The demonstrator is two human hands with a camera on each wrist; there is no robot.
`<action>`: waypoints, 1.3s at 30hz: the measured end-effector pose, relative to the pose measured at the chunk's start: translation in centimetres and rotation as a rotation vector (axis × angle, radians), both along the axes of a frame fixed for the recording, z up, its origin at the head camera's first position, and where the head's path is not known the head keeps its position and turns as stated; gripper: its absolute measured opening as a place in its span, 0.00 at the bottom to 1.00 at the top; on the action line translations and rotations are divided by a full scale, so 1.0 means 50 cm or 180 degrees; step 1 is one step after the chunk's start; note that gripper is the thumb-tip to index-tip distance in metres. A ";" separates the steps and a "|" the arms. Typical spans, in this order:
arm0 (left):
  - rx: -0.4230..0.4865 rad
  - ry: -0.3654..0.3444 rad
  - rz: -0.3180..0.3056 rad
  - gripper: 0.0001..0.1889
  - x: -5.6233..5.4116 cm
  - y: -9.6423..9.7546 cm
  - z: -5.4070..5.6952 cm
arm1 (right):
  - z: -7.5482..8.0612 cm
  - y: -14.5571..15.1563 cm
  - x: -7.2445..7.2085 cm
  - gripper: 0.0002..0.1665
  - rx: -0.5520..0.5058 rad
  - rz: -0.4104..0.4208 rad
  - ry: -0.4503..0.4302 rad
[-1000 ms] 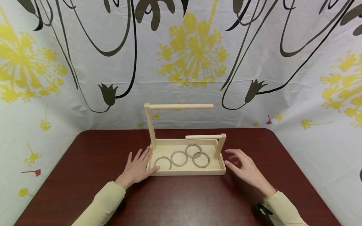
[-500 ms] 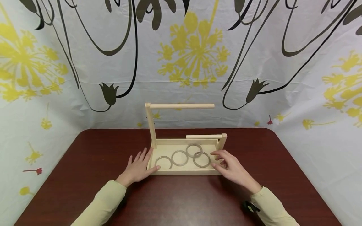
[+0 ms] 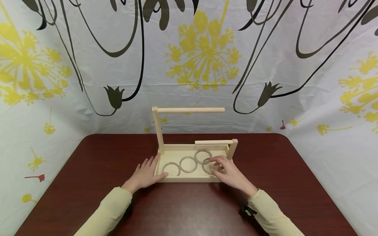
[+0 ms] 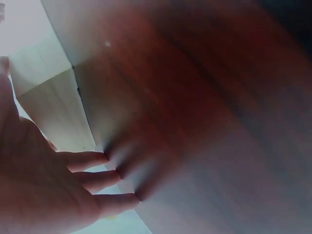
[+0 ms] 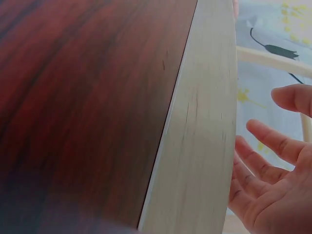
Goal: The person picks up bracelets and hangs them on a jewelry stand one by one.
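A pale wooden tray (image 3: pixel 189 180) on the table holds several translucent grey rings. The leftmost ring (image 3: pixel 171 163) lies partly behind the front wall, beside a second ring (image 3: pixel 188 157). Further right, a back ring (image 3: pixel 203 150) overlaps a front ring (image 3: pixel 207 172). My left hand (image 3: pixel 144 173) rests with spread fingers against the tray's left end, thumb over the front corner. My right hand (image 3: pixel 231 172) reaches over the front wall, fingers loosely bent above the front ring and covering part of it. In the right wrist view its thumb and fingers stand apart with nothing between them.
A tall post (image 3: pixel 158 129) at the tray's left end carries a long horizontal dowel (image 3: pixel 190 110). The shorter right post (image 3: pixel 232 149) bears a low dowel (image 3: pixel 213 142) over the back right. A patterned cloth (image 3: pixel 189 72) hangs behind the dark red table (image 3: pixel 183 209).
My right hand has moved left from beyond the tray's right end to above the front right ring. The left hand and the rings have stayed in place.
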State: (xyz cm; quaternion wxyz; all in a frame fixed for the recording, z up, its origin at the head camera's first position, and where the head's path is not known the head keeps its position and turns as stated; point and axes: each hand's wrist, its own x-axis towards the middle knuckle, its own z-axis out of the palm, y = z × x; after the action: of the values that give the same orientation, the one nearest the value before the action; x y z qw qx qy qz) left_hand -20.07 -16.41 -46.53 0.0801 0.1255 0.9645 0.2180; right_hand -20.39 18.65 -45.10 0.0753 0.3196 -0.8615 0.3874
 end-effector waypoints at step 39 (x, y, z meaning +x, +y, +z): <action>-0.0115 0.0003 0.0195 0.56 -0.009 0.030 0.012 | -0.002 -0.054 -0.065 0.20 0.0230 -0.0548 -0.0223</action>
State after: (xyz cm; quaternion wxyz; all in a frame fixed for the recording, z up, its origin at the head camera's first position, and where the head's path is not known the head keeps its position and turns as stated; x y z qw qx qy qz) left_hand -20.51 -14.93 -45.93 0.0753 0.0946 0.9717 0.2028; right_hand -23.61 15.95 -45.22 0.0666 0.2332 -0.9013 0.3590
